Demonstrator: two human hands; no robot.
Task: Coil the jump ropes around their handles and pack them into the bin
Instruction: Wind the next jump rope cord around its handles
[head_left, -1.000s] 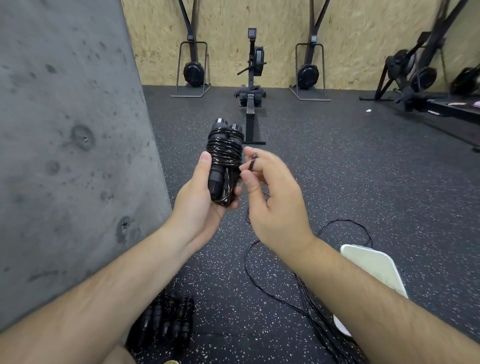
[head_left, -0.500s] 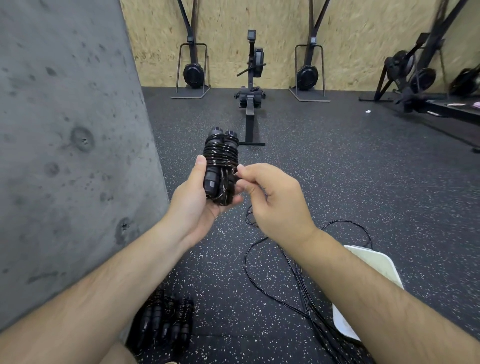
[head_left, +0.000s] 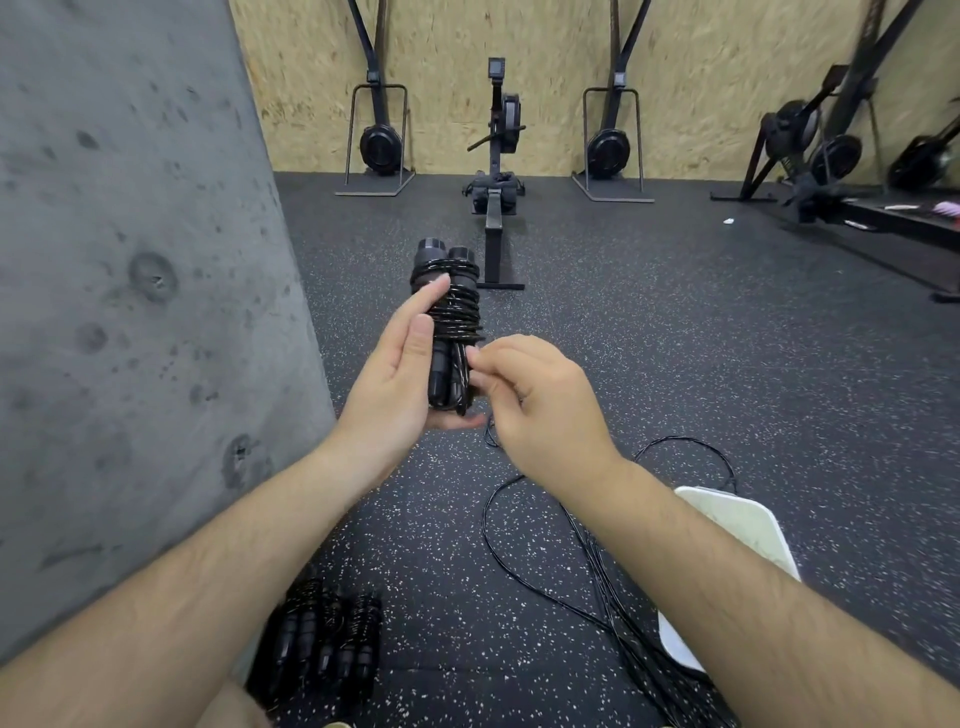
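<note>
A black jump rope (head_left: 451, 312) is coiled round its two handles, which stand upright side by side. My left hand (head_left: 397, 374) holds the bundle from the left, thumb and a finger lying up along it. My right hand (head_left: 535, 400) is at the bundle's lower right with curled fingers, pinching the rope end against the coil. Two more coiled jump ropes (head_left: 322, 644) lie on the floor under my left forearm. Loose black ropes (head_left: 597, 561) trail over the floor below my right arm. A white bin (head_left: 737, 525) sits partly hidden behind my right forearm.
A grey concrete pillar (head_left: 130, 286) stands close on the left. A rowing machine (head_left: 498, 171) stands straight ahead on the speckled rubber floor, with more gym machines (head_left: 810, 150) along the wood-panel back wall and to the right.
My right hand has dropped from beside the coil to its lower end, fingers curling tighter on the rope end. My left hand's fingers have slid higher up the bundle.
</note>
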